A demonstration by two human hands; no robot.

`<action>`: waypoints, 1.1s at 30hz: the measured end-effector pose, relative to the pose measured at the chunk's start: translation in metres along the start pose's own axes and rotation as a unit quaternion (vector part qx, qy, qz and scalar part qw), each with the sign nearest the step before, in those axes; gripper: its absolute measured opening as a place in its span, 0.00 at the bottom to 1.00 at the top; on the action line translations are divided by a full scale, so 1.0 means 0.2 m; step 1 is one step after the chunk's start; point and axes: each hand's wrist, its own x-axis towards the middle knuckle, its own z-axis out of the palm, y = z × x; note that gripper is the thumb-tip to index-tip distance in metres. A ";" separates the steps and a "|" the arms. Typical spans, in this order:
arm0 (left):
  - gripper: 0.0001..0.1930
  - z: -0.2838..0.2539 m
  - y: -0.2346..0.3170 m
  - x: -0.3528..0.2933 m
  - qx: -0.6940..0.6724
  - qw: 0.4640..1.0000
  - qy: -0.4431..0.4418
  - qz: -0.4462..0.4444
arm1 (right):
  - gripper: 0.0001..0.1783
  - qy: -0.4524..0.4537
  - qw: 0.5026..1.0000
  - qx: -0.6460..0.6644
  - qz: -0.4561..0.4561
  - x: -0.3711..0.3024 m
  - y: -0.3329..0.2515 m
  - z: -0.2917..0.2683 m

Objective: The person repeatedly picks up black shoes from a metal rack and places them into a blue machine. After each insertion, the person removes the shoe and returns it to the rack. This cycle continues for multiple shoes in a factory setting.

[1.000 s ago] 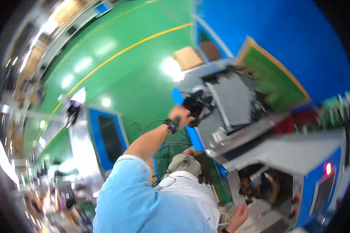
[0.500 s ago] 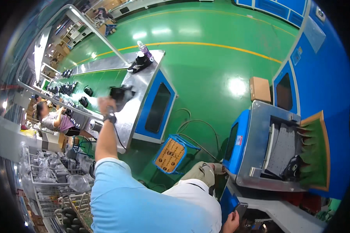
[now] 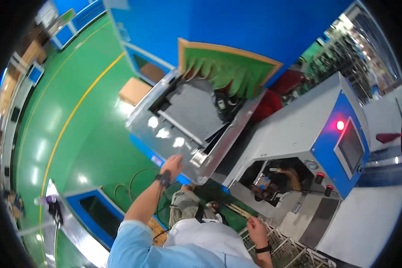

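over the glossy green painted floor (image 3: 71,134), with its curved yellow line, stands the biggest thing in reach — a grey-and-blue box-shaped machine (image 3: 317,134) with a red lamp and a small screen on its blue face, and a dark opening low down where some brown parts sit, too small to make out. just beside it, to the person's left, a shiny sheet-metal tray table (image 3: 187,134) slopes toward the viewer; a row of green fringed flaps hangs at its far end and a dark object lies on its perforated bed. by the look of it the table is stiff, heavy and fixed — smooth steel, likely slippery, with thin edges, so the rounded near rim seems the safest place to take hold rather than a corner.

the left hand (image 3: 172,164), a black band at its wrist, is stretched up to that near rim, fingers spread and apart, touching the metal or very nearly; nothing is clamped in it. the right hand (image 3: 257,230), also wearing a dark wristband, hangs low above a white wire-mesh basket (image 3: 286,254), fingers curled loosely; whether it grips anything i cannot tell. thin pale sticks (image 3: 239,210) lie just beside it — light and probably brittle, best picked up mid-length
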 end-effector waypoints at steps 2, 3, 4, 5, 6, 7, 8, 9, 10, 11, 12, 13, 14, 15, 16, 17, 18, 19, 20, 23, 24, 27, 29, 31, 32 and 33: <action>0.38 0.16 0.15 0.52 -0.084 0.993 -0.001 -0.081 | 0.22 0.023 0.997 -0.009 0.073 -0.06 0.01 0.01; 0.39 0.23 0.17 0.77 -0.102 0.992 0.049 -0.064 | 0.22 0.043 0.995 0.003 0.088 -0.09 -0.02 0.00; 0.40 0.29 0.21 0.99 -0.121 0.988 0.090 -0.045 | 0.22 0.064 0.992 0.017 0.112 -0.14 -0.03 0.04; 0.39 0.31 0.29 1.20 -0.022 0.995 0.097 0.017 | 0.22 0.070 0.992 0.005 0.109 -0.20 0.02 0.11; 0.38 0.31 0.36 1.39 0.076 0.988 0.108 0.075 | 0.21 0.070 0.992 -0.009 0.104 -0.28 0.07 0.18; 0.36 0.29 0.28 1.58 0.205 0.956 0.163 0.136 | 0.21 0.061 0.994 -0.030 0.083 -0.32 0.12 0.22; 0.34 0.28 0.19 1.74 0.327 0.899 0.211 0.199 | 0.20 0.056 0.995 -0.049 0.065 -0.33 0.14 0.24; 0.36 0.30 0.20 1.82 0.318 0.895 0.204 0.236 | 0.19 0.041 0.994 -0.016 0.095 -0.36 0.11 0.28; 0.38 0.30 0.25 1.89 0.309 0.888 0.195 0.278 | 0.18 0.028 0.991 0.022 0.128 -0.40 0.06 0.31; 0.31 0.29 0.39 1.91 0.295 0.883 0.171 0.322 | 0.18 0.028 0.987 0.028 0.156 -0.43 0.02 0.38; 0.27 0.28 0.38 1.96 0.297 0.880 0.172 0.329 | 0.18 0.023 0.986 0.026 0.161 -0.42 0.02 0.41; 0.23 0.25 0.36 2.00 0.300 0.876 0.174 0.334 | 0.19 0.016 0.986 0.024 0.163 -0.40 0.02 0.44; 0.20 0.24 0.41 2.03 0.297 0.875 0.170 0.343 | 0.18 0.024 0.986 0.058 0.156 -0.40 0.01 0.46; 0.15 0.21 0.44 2.05 0.316 0.841 0.167 0.406 | 0.18 0.032 0.984 0.091 0.147 -0.39 0.00 0.48; 0.14 0.22 0.49 2.04 0.335 0.840 0.120 0.410 | 0.18 0.039 0.982 0.122 0.136 -0.39 0.01 0.50; 0.13 0.26 0.53 2.03 0.352 0.835 0.077 0.415 | 0.20 0.065 0.975 0.177 0.121 -0.39 0.13 0.62; 0.12 0.27 0.52 2.03 0.375 0.830 0.037 0.410 | 0.21 0.051 0.987 0.110 0.109 -0.35 0.12 0.61; 0.11 0.27 0.51 2.06 0.437 0.818 0.016 0.374 | 0.22 0.037 0.994 0.041 0.096 -0.30 0.13 0.59; 0.11 0.28 0.50 2.05 0.425 0.826 0.027 0.369 | 0.24 0.023 0.996 -0.025 0.088 -0.26 0.10 0.57; 0.14 0.24 0.36 2.02 0.378 0.839 0.136 0.366 | 0.29 -0.014 0.991 -0.115 0.069 -0.13 0.04 0.45; 0.21 0.21 0.41 1.94 0.280 0.889 0.111 0.346 | 0.26 0.004 0.992 -0.096 0.085 -0.10 -0.01 0.39; 0.30 -0.07 0.79 1.47 0.037 0.997 0.044 0.057 | 0.21 0.060 0.992 0.051 0.096 -0.04 -0.27 0.25; 0.31 -0.34 1.00 1.13 -0.133 0.990 -0.047 -0.025 | 0.26 0.109 0.963 0.243 0.040 -0.01 -0.40 0.16; 0.33 -0.50 1.10 0.80 -0.285 0.949 -0.132 0.007 | 0.45 0.095 0.902 0.416 -0.067 0.11 -0.53 0.06; 0.35 -0.51 1.15 0.66 -0.357 0.916 -0.185 0.002 | 0.52 0.108 0.902 0.388 -0.159 0.19 -0.59 -0.03; 0.36 -0.54 1.25 0.52 -0.399 0.890 -0.220 0.012 | 0.60 0.117 0.892 0.356 -0.252 0.27 -0.64 -0.12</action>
